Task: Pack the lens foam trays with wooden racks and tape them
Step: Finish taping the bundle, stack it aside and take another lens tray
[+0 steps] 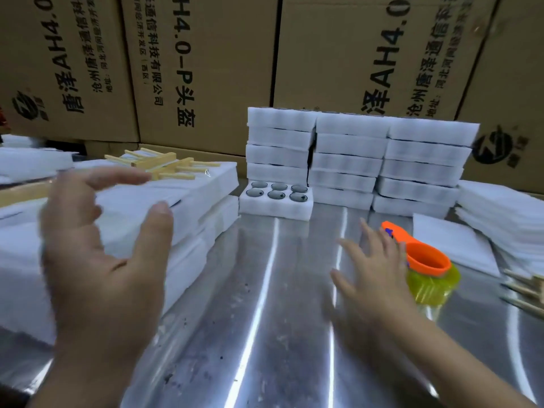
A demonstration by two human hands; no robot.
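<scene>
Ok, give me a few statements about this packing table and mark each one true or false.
1. The left hand and right hand both hold nothing, fingers spread. True.
2. The open foam tray holds four lenses. False: it holds six.
3. The orange tape dispenser lies on the metal table beside the right hand. True.
4. A wooden rack sits inside the open foam tray. False: it lies on top of the white foam stack on the left.
5. The stacked foam trays stand in front of cardboard boxes. True.
</scene>
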